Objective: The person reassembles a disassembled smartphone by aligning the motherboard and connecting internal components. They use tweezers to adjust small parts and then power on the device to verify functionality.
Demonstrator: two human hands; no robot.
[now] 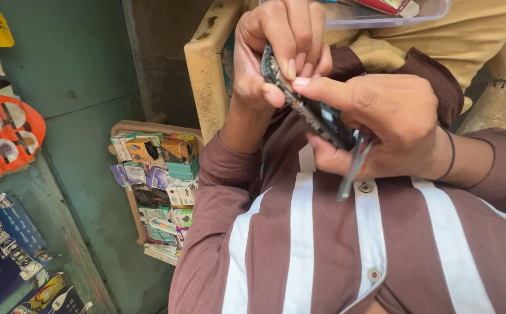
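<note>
Above a striped shirt, left hand and right hand both pinch an opened phone tightly.

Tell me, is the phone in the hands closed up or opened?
Opened. The phone, held edge-on between the left hand and right hand, shows bare inner parts along its side.

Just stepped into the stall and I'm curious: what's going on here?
A person in a brown striped shirt holds an opened phone edge-on in both hands. The left hand grips its upper end; the right hand holds the lower end together with metal tweezers. A rack of small packaged accessories stands alongside.
</note>
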